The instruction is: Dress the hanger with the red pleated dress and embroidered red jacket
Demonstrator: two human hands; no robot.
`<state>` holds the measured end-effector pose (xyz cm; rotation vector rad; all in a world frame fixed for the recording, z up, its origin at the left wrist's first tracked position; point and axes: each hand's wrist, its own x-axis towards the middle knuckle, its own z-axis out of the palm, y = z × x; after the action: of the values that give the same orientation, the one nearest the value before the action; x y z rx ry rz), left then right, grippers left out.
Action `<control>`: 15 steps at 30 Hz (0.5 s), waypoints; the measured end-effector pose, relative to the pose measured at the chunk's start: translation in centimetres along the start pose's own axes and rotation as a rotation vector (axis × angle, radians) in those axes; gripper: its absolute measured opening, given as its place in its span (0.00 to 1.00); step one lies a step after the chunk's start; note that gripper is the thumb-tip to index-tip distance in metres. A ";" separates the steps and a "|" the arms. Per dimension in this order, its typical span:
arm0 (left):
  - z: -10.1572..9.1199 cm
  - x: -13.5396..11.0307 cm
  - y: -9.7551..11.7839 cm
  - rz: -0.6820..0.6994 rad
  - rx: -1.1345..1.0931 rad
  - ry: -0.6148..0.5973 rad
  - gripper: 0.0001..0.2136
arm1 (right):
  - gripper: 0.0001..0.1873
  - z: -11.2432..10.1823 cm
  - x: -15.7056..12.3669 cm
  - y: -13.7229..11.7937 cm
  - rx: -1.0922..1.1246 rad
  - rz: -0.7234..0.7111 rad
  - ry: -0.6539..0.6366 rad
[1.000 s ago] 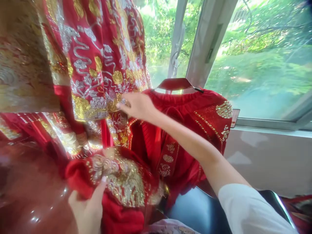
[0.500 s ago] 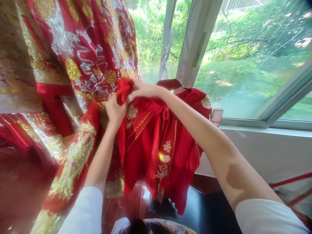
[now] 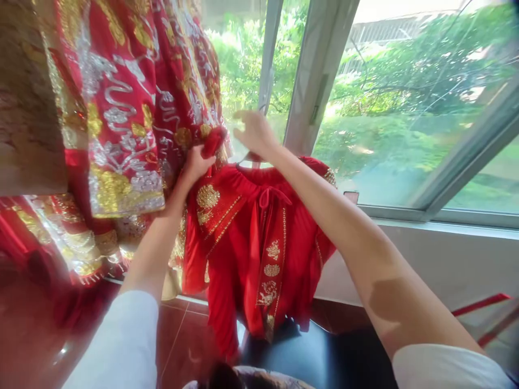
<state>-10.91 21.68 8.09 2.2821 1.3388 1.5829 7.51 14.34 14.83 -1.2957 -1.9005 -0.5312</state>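
A red skirt (image 3: 259,254) with gold embroidery hangs in front of the window. My left hand (image 3: 197,163) is closed on a bunched red corner of the skirt's waistband (image 3: 213,141) at its upper left. My right hand (image 3: 253,131) is raised just above the waistband, near the hanger hook by the window frame, with its fingers loosely spread and nothing visibly in them. A larger red robe (image 3: 133,108) with gold and silver embroidery hangs at the left, right beside my left hand.
A grey window frame (image 3: 314,81) and sill (image 3: 438,221) run behind the skirt, with green trees outside. A dark seat (image 3: 324,356) stands below the skirt on a red tiled floor (image 3: 182,346). A white wall (image 3: 446,270) lies under the sill.
My right hand has let go of the waistband and risen toward the window frame. My left hand has moved up with the bunched cloth. The skirt hangs a little more spread out.
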 end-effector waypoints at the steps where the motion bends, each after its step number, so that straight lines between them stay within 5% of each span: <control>1: -0.5 0.6 0.9 0.008 0.031 0.039 0.15 | 0.21 -0.9 -0.1 0.9 -0.024 0.015 0.050; 5: -0.3 1.6 5.1 0.038 0.202 0.043 0.13 | 0.21 -2.7 -1.4 3.7 -0.091 -0.013 0.080; 11: 3.0 -0.4 8.4 0.064 0.347 -0.379 0.11 | 0.17 -1.3 -2.4 3.8 -0.189 -0.177 -0.084; 15: 2.8 -1.4 8.4 0.084 0.417 -0.263 0.13 | 0.11 -0.4 -1.2 2.2 -0.203 -0.233 -0.180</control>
<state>-3.71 16.71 9.85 2.6924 1.6401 1.0415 9.86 14.21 13.96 -1.2924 -2.2104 -0.7655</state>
